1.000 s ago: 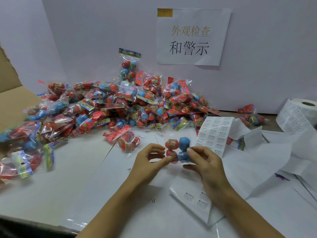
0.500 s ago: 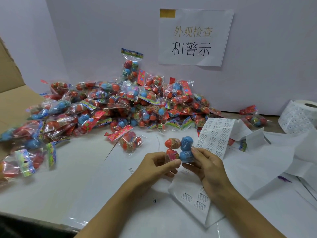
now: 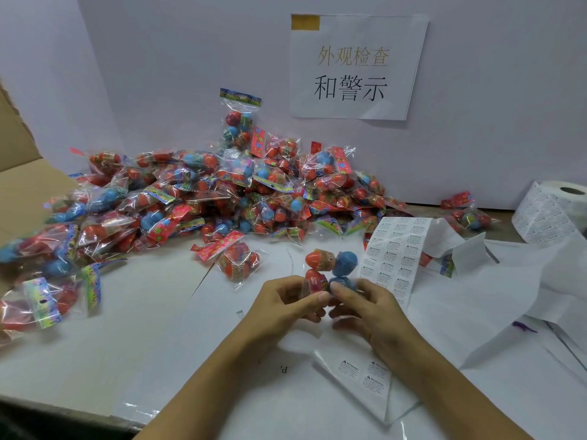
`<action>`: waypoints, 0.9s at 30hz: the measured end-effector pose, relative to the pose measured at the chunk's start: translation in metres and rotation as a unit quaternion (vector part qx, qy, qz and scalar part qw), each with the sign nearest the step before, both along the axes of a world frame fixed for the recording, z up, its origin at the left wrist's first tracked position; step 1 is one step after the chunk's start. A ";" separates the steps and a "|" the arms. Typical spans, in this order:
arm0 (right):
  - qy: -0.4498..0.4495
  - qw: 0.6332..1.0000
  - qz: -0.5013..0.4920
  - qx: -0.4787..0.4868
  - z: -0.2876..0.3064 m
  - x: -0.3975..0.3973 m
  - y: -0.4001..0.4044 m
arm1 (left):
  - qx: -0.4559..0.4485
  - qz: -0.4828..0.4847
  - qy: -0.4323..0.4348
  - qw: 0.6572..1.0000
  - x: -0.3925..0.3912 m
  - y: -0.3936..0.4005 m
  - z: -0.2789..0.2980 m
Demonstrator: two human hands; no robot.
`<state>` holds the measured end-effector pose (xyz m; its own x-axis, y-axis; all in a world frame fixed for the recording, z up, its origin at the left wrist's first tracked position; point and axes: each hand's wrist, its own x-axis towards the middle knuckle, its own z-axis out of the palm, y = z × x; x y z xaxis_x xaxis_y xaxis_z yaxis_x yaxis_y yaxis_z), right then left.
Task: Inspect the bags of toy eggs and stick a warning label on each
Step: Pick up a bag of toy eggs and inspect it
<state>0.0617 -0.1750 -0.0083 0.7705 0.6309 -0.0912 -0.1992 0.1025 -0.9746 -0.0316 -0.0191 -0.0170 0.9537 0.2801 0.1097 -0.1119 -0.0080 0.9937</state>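
Observation:
A clear bag of toy eggs (image 3: 330,265), two red and two blue, stands upright just above the white table between my hands. My left hand (image 3: 282,300) grips its lower left side, thumb against the red egg. My right hand (image 3: 365,303) pinches the lower right by the blue egg. A strip of warning labels (image 3: 392,252) hangs just right of the bag, and its loose end (image 3: 359,373) lies under my right wrist. A big pile of egg bags (image 3: 222,198) covers the table behind.
A label roll (image 3: 552,211) stands at the far right, with crumpled backing paper (image 3: 495,290) spread before it. One bag (image 3: 238,258) lies alone left of my hands. A cardboard box flap (image 3: 19,173) rises at the left. A paper sign (image 3: 355,65) hangs on the wall.
Both hands have tilted the bag's top up and away from me, so the eggs now stand higher. The hands themselves stayed in about the same place.

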 end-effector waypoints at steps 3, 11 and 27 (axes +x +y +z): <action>-0.040 0.998 0.004 -0.053 -0.002 0.001 -0.002 | -0.013 -0.013 0.012 1.000 -0.001 0.001 0.001; -0.097 0.995 0.010 -0.030 -0.004 0.005 -0.005 | -0.043 -0.018 0.031 0.998 -0.003 -0.003 0.003; -0.140 0.977 0.154 -0.044 0.015 0.012 -0.023 | -0.055 -0.080 0.020 0.995 -0.012 0.005 0.018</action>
